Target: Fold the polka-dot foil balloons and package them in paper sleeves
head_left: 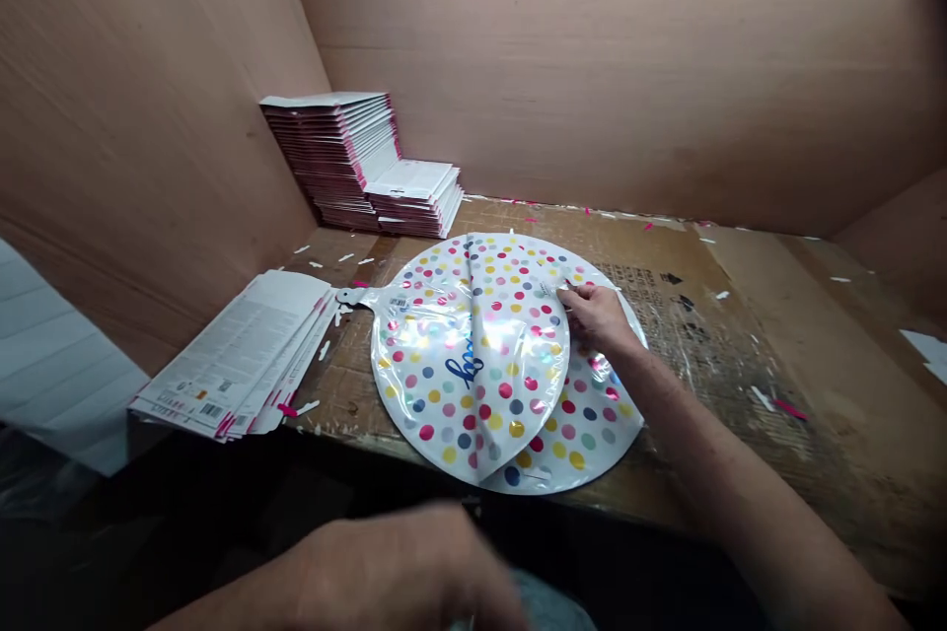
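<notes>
A flat, round foil balloon point(421, 385), white with coloured dots and blue lettering, lies on the cardboard-covered table. One side of it is folded over, so the edge curves across the other dotted layer beneath. Its neck tab point(355, 297) points left toward some printed card sleeves. With thumb and fingers, my right hand point(598, 317) pinches the folded edge at the right. Below the table's front edge is my left hand point(392, 567), smeared by motion and away from the balloon; its fingers cannot be made out.
Printed card sleeves point(244, 345) lie fanned at the left table edge. A tall stack of folded packets point(326, 153) stands in the back left corner beside a lower stack point(415, 182). Wooden panels point(592, 59) enclose the table. White and pink paper scraps point(790, 408) are scattered about.
</notes>
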A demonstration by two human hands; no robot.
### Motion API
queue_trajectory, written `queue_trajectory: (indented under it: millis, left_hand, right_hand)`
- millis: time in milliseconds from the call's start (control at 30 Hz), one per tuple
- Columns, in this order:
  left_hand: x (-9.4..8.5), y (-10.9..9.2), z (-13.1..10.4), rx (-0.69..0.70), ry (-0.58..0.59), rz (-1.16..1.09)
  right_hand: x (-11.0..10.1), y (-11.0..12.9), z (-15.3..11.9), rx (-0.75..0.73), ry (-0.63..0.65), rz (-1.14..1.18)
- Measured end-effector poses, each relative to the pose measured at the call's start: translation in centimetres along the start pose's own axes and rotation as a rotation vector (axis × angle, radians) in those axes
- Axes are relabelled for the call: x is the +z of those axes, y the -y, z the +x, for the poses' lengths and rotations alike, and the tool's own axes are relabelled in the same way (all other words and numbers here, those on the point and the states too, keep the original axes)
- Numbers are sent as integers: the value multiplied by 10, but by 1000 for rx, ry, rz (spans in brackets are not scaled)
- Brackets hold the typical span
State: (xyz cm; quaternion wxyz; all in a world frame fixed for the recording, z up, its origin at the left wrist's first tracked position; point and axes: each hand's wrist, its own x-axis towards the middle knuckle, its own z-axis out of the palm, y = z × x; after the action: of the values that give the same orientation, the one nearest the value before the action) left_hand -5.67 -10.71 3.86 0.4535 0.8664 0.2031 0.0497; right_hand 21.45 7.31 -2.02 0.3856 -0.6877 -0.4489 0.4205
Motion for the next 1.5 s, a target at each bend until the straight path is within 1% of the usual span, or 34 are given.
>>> queue_trajectory:
  millis: [33,67,100,133,167,200,233,267,300,333,367,400,433,500,533,567,633,700,733,800,867,933,967,1033,1133,1200,1267,1300,1333,1367,1400,1433,1467,1500]
  left_hand:
    - [-6,1,9,-77,-204,83]
    - [-11,5,22,-165,-437,203]
    - [-13,12,36,-228,-548,331]
    - [-13,22,51,-279,-593,449]
    - [-10,33,65,-320,-584,537]
    - [-4,43,78,-343,-551,598]
    - [3,53,87,-347,-522,645]
    - [11,61,93,-339,-498,679]
    - [18,67,95,-322,-484,703]
    - [24,71,94,-303,-488,719]
    - [29,73,90,-299,-517,730]
    - [33,72,84,-321,-573,735]
    - [36,71,77,-369,-651,736]
    - [43,66,64,-499,-824,715]
    - [46,63,59,-552,-885,686]
    - [50,59,56,-578,-914,640]
    - [52,50,55,-559,-905,483]
    - [43,37,61,-542,-872,235]
    - [35,28,65,-552,-845,61]
    - [12,9,72,-575,-772,-372]
    - [-13,-9,77,-539,-703,-805]
    - [-32,-23,78,-455,-677,-1078]
    - [-37,-27,78,-427,-669,-1136]
    - [-42,-32,77,-425,-655,-1166]
    - [-41,-36,79,-436,-650,-1204]
    - [-41,-41,82,-382,-626,-1239]
    - [-46,-43,81,-344,-522,-1137]
    - [-50,-42,80,-356,-469,-998]
    - [-55,-38,77,-388,-470,-800]
    - [-60,-30,74,-427,-539,-563]
    - [-65,-20,72,-445,-660,-308]
    - [-70,-6,70,-428,-802,-66]
    - [-73,10,69,-371,-905,132]
    - [-75,28,69,-285,-935,273]
  right_hand:
    - [-6,-2,0,-6,-18,-57]
    - [-12,-3,0,-10,-37,-113]
    - [-18,-4,-3,-8,-60,-159]
    - [-23,-4,-6,-25,-99,-214]
    - [-27,-4,-11,-81,-155,-292]
    - [-29,-4,-17,-187,-217,-389]
    - [-29,-4,-23,-339,-265,-497]
    - [-27,-5,-28,-522,-282,-609]
    - [-24,-8,-33,-705,-259,-714]
    - [-20,-12,-36,-851,-198,-801]
    - [-17,-18,-39,-931,-118,-863]
    - [-14,-25,-39,-955,-50,-918]
    - [-12,-33,-38,-937,-3,-969]
    - [-10,-49,-33,-862,32,-1027]
    - [-11,-56,-30,-834,39,-1032]
    - [-12,-61,-26,-821,46,-1025]
    - [-15,-63,-23,-815,68,-980]
    - [-19,-57,-32,-800,57,-867]
    - [-21,-52,-42,-800,36,-777]
    - [-27,-39,-73,-836,0,-558]
    - [-31,-29,-111,-954,13,-381]
    - [-30,-26,-145,-1118,-17,-344]
    - [-27,-29,-157,-1154,-80,-364]
    - [-19,-37,-170,-1143,-225,-425]
    - [-6,-51,-168,-1089,-363,-482]
    - [-5,-57,-160,-1073,-432,-504]
    - [-11,-61,-151,-1021,-467,-520]
    - [-16,-63,-146,-1003,-449,-535]
    - [-23,-66,-141,-1002,-403,-559]
    - [-29,-68,-137,-1028,-339,-590]
    - [-36,-71,-134,-1070,-268,-627]
    - [-42,-73,-133,-1115,-197,-671]
    - [-48,-73,-132,-1159,-130,-716]
    - [-52,-72,-132,-1188,-59,-761]
